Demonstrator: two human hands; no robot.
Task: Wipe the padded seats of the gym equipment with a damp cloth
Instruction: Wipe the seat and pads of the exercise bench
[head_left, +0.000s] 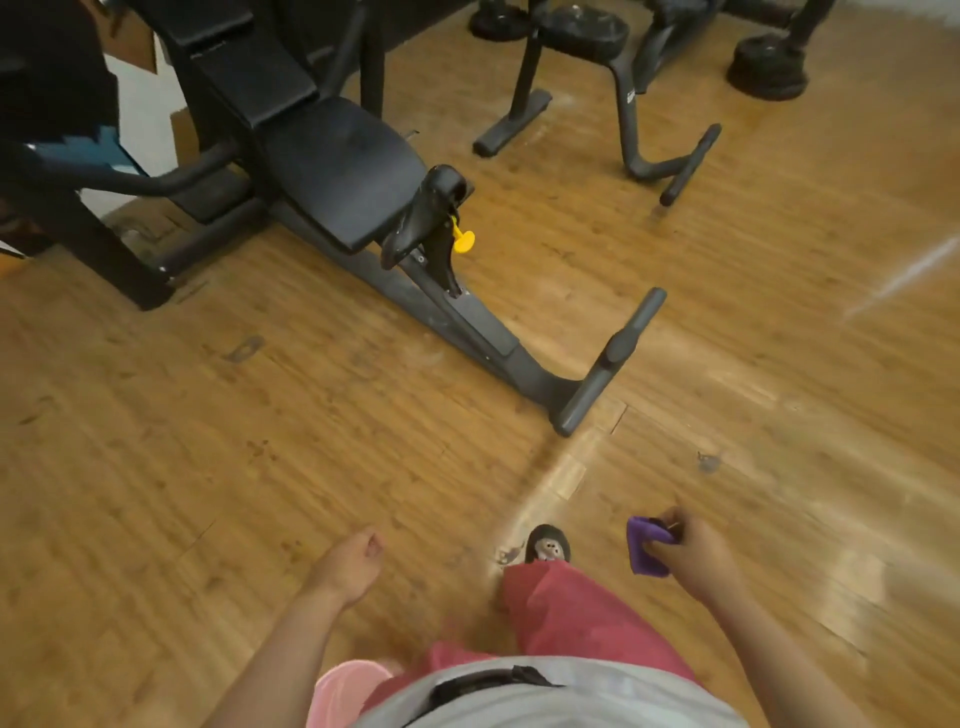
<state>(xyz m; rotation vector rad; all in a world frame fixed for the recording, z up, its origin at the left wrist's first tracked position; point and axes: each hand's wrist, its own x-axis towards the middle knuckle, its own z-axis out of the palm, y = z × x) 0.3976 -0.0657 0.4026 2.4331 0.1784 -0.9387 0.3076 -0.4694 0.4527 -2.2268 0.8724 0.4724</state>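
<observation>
- The cloth (644, 551), purple, soft and bunched, is being pinched in the right grip (691, 545), well apart from the seat (337, 161).
- It is being judged light and limp; a flat, spread hold is being advised.
- The left grip (353, 561) is being carried loosely curled, empty.
- The seat, black rounded padding, is being judged smooth and yielding.

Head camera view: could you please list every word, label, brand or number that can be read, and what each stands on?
No text is readable in this view.
Pale mark on the far bench's curved leg: too small and blurred to read.
On the padded seat, yellow knob and purple cloth in the right hand: no lettering shows.
</observation>
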